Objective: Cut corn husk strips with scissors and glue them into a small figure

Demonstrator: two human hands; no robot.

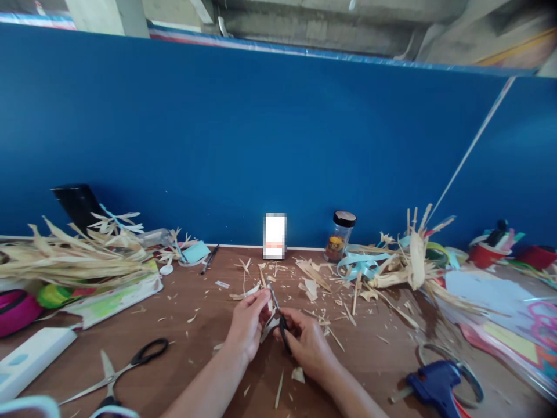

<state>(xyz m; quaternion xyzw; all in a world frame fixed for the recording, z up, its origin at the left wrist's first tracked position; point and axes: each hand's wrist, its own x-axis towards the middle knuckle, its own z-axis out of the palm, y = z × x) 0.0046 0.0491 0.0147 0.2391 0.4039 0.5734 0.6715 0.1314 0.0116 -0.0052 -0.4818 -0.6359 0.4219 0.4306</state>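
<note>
Head view, the only one: we see both hands working close together, low in the middle, just above a brown table. Right hand is closed round the small scissors, dark handles in the fingers, blades pointing forward and up past the left fingertips. Left hand has thumb and fingers pinched together on a pale strip, which sits between the two hands, right beside the scissors; its exact ends we can't tell, fingers hide part. Around the grip, husk scraps are scattered, thickest just beyond and right of it. Straight beyond the grip, we note a pixelated white rectangle standing by the blue partition; right of that, a jar with black lid. Further right of the grip we get light-blue ribbon and a husk bundle; nearer on that side, a blue glue gun lies beside a ring-shaped roll. Left of the grip: larger scissors with blades spread, white power strip, and, farther off, a big husk pile.
</note>
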